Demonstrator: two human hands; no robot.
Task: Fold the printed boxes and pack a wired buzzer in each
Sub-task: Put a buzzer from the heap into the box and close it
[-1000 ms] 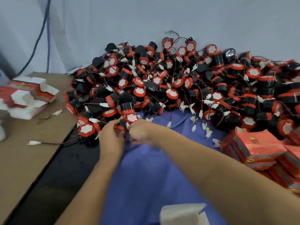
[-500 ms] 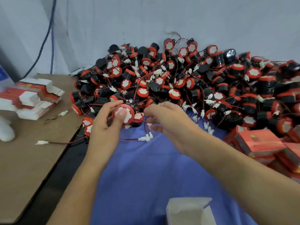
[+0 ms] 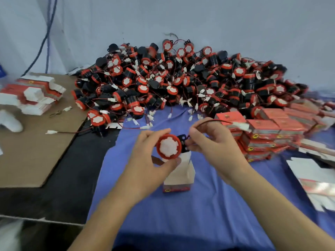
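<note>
head cam | wide-angle | faces fwd+down | close over blue cloth (image 3: 181, 220) | wall (image 3: 217, 19) behind

No writing can be read anywhere. The red packed boxes (image 3: 261, 132) on the right each carry small yellow emblems with a dark mark along the lower edge. So do the open box (image 3: 176, 188) and the flat stack (image 3: 36, 93) on the left. All are too blurred to make out.

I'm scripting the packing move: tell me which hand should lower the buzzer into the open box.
Left. The left hand grips the buzzer by its red rim, over the open box, while the right hand only pinches the wire beside it, so it likely suits tucking the lead in.
</note>
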